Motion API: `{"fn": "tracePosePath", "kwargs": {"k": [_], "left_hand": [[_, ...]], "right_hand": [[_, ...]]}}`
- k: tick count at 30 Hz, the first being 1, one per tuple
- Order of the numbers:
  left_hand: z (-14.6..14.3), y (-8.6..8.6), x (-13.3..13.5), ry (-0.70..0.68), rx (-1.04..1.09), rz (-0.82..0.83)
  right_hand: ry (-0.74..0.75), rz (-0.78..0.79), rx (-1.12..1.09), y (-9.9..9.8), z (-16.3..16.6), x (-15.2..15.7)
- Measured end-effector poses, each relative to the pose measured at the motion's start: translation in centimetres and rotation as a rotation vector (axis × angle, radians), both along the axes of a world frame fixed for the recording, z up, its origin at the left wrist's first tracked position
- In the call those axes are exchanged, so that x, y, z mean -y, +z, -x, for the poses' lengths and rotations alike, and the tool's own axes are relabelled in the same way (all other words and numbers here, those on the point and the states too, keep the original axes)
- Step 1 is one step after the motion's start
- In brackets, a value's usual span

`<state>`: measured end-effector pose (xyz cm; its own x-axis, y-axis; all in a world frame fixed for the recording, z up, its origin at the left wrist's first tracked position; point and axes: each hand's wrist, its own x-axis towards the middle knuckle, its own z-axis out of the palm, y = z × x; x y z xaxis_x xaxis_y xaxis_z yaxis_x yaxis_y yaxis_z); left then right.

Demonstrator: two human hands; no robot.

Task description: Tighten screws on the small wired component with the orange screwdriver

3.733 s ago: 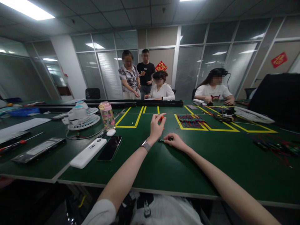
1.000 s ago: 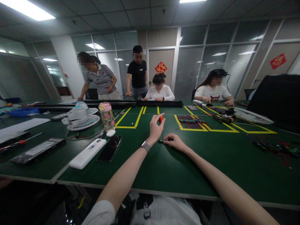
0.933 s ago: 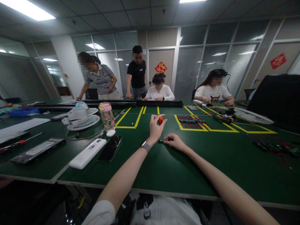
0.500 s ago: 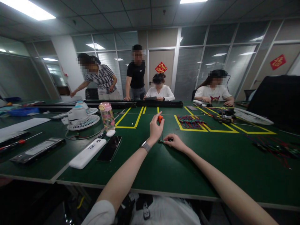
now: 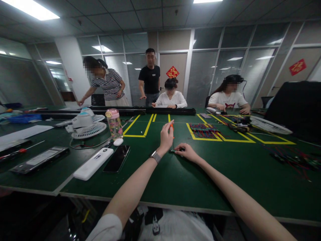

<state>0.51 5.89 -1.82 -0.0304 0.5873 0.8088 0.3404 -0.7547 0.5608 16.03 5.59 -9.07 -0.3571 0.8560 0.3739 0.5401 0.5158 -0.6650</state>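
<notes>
My left hand (image 5: 166,138) is raised over the green table (image 5: 175,174), its fingers closed round the orange handle of a small screwdriver (image 5: 172,128) that stands upright. The thin shaft runs down to a small dark part (image 5: 175,150) lying on the table. My right hand (image 5: 187,152) rests on the table beside it, fingertips pinching that part and holding it down. A watch sits on my left wrist.
To the left lie a black phone (image 5: 116,158), a white power bank (image 5: 93,163), a pink-capped bottle (image 5: 114,124) and a white fan (image 5: 85,125). Yellow-taped boxes hold a bundle of coloured wires (image 5: 204,130). Several people work or stand along the far side.
My left hand's fingers have shifted round the screwdriver handle, which stays upright on the part. At the far side the striped-shirt person has bent leftward and the black-shirt person has moved about.
</notes>
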Motion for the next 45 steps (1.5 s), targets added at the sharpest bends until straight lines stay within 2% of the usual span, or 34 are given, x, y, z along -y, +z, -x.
{"fn": "tracePosePath", "kwargs": {"k": [7, 15, 23, 30, 37, 45], "left_hand": [[-0.01, 0.33, 0.65, 0.109, -0.029, -0.001], [0.04, 0.04, 0.03, -0.056, -0.008, 0.001], [-0.01, 0.38, 0.69, 0.089, -0.022, 0.016], [-0.09, 0.36, 0.24, -0.055, -0.034, 0.025], [-0.04, 0.43, 0.79, 0.063, -0.059, 0.003], [0.04, 0.22, 0.33, -0.028, -0.026, 0.032]], "right_hand": [[-0.013, 0.018, -0.008, -0.13, 0.02, -0.05], [-0.009, 0.016, -0.013, -0.17, 0.04, -0.08], [-0.009, 0.013, -0.011, -0.45, 0.05, -0.32], [-0.011, 0.005, -0.017, -0.78, -0.12, -0.56], [-0.014, 0.005, -0.025, -0.36, 0.05, -0.12], [-0.018, 0.0, -0.021, -0.16, 0.14, 0.04]]}}
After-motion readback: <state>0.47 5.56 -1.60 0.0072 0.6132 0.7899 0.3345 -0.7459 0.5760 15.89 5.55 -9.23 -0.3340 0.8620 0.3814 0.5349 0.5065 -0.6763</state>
